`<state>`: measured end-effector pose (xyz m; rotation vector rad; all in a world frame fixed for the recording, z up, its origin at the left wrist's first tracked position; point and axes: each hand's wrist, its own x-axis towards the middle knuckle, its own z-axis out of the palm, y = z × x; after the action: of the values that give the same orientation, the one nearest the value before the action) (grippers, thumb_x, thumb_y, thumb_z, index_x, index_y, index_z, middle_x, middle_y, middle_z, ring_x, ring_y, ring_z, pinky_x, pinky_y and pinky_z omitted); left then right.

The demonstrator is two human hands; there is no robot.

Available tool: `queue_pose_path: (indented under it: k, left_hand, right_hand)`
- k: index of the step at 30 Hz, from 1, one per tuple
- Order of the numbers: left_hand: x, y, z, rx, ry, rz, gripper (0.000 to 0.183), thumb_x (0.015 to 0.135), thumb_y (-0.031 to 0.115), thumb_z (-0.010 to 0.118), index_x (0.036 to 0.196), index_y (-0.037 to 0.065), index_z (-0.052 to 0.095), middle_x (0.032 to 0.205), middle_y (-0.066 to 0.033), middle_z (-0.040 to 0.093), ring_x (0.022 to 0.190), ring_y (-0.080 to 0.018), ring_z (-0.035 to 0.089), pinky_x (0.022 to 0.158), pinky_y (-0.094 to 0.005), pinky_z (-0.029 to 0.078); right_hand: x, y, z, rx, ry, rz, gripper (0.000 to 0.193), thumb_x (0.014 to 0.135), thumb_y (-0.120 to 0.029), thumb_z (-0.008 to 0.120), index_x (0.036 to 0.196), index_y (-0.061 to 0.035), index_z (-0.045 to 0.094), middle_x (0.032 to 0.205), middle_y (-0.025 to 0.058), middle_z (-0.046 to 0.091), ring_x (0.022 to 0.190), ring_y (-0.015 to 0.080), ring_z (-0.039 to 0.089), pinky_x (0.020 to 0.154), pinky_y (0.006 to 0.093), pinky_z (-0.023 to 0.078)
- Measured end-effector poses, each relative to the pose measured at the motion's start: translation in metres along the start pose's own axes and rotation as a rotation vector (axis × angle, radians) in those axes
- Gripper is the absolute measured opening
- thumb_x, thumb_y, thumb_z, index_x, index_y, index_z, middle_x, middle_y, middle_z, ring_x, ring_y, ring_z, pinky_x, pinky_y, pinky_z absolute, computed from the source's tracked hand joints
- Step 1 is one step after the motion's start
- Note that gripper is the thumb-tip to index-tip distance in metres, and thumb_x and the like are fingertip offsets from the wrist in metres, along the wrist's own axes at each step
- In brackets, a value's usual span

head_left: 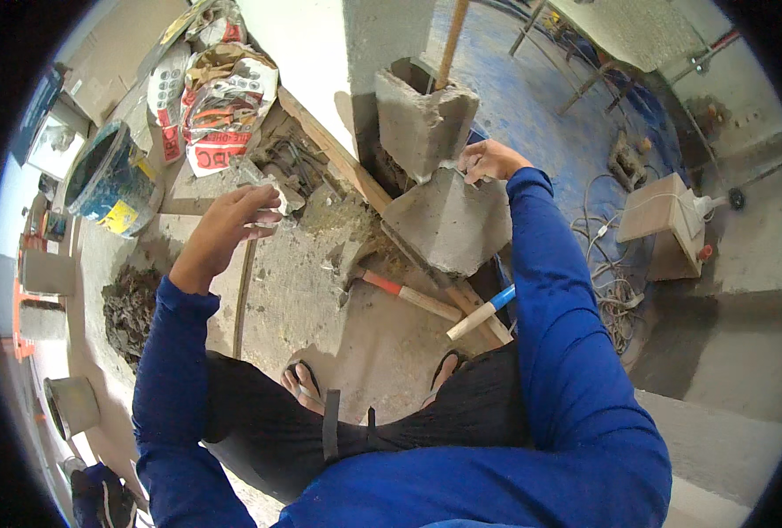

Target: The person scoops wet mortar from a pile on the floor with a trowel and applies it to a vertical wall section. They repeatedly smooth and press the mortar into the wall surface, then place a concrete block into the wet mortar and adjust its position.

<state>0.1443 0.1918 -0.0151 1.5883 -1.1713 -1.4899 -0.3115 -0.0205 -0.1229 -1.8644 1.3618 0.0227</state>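
My left hand (233,227) hovers over the rubble with its fingers stretched out. A pale broken chunk (289,199) is by its fingertips; I cannot tell whether they touch. My right hand (489,162) is closed, fingers curled at the top edge of a grey angled concrete piece (448,220); whatever they pinch is too small to make out. Behind that piece stands a hollow, broken-edged concrete block (422,119) with a wooden pole (453,44) in it. Between my arms lie a wooden handle with a red band (413,297) and another with a blue band (483,311).
A wooden plank (338,158) runs diagonally past the rubble. Left are a dirty bucket (114,180), torn paper sacks (228,106) and a dark mortar heap (130,312). Right are tangled cables (615,304), a pale box (659,220) and blue sheeting (532,97).
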Motion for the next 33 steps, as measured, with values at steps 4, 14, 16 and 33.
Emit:
queue_pose_path:
  k: [4,14,16,33]
  left_hand:
    - [-0.008,0.0,-0.005,0.082,0.018,0.057,0.053,0.103,0.044,0.063,0.127,-0.003,0.066,0.12,-0.0111,0.069,0.107,-0.0205,0.068,0.09,-0.035,0.056]
    - [-0.007,-0.005,-0.008,0.318,0.029,0.127,0.051,0.103,0.043,0.063,0.123,-0.004,0.069,0.104,-0.0087,0.071,0.093,-0.0162,0.066,0.082,-0.0327,0.054]
    - [-0.006,-0.005,-0.008,0.365,0.02,0.133,0.05,0.103,0.042,0.064,0.123,-0.004,0.069,0.103,-0.008,0.071,0.09,-0.0156,0.065,0.08,-0.0325,0.054]
    - [0.009,-0.02,-0.01,0.715,-0.01,0.244,0.056,0.097,0.039,0.069,0.128,-0.007,0.066,0.119,-0.0257,0.072,0.109,-0.0351,0.071,0.095,-0.0418,0.055]
  right_hand:
    - [0.003,0.002,-0.002,0.059,-0.037,-0.041,0.036,0.076,-0.02,0.089,0.108,-0.0101,0.077,0.086,0.0018,0.072,0.076,0.0159,0.066,0.068,0.0328,0.053]
    - [0.011,0.008,-0.007,0.042,-0.029,0.006,0.044,0.077,-0.026,0.091,0.115,-0.008,0.075,0.099,0.005,0.075,0.087,0.0174,0.07,0.069,0.0325,0.056]
    - [0.01,0.01,-0.008,0.03,-0.023,0.044,0.049,0.077,-0.026,0.09,0.12,-0.007,0.074,0.107,0.006,0.074,0.096,0.0195,0.07,0.073,0.0331,0.057]
    - [0.003,0.018,-0.06,0.045,0.304,0.082,0.019,0.079,-0.012,0.077,0.096,-0.005,0.074,0.081,0.003,0.071,0.076,0.016,0.068,0.06,0.0323,0.051]
